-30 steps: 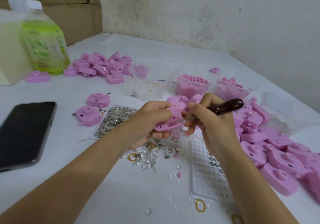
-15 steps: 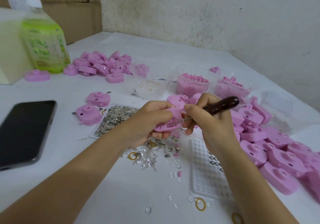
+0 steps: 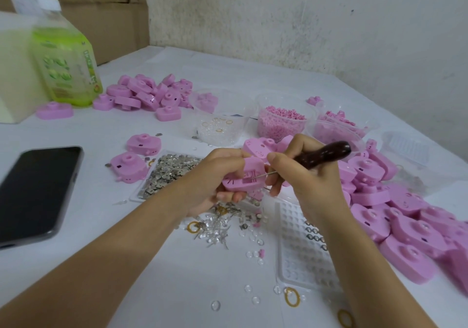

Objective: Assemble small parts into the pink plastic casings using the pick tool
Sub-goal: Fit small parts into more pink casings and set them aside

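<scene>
Casing (image 3: pixel 240 178) x1 in L hand (image 3: pixel 212 175), fingers curled round it; pick tool (image 3: pixel 326 155) x1 pinched in R hand (image 3: pixel 304 179).

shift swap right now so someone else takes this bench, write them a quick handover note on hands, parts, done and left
Left hand: grips one pink casing, inside facing up.
Right hand: grips the pick tool by its dark handle; metal tip pokes into the casing's inside.
Parts: metal bits heaped left of the left hand, tub of pink pellets behind, clear grid tray by the right forearm.
Done: cannot tell; small casing pile far left, larger pile on the right.
Left: seat the part in the held casing, then take the next.
</scene>
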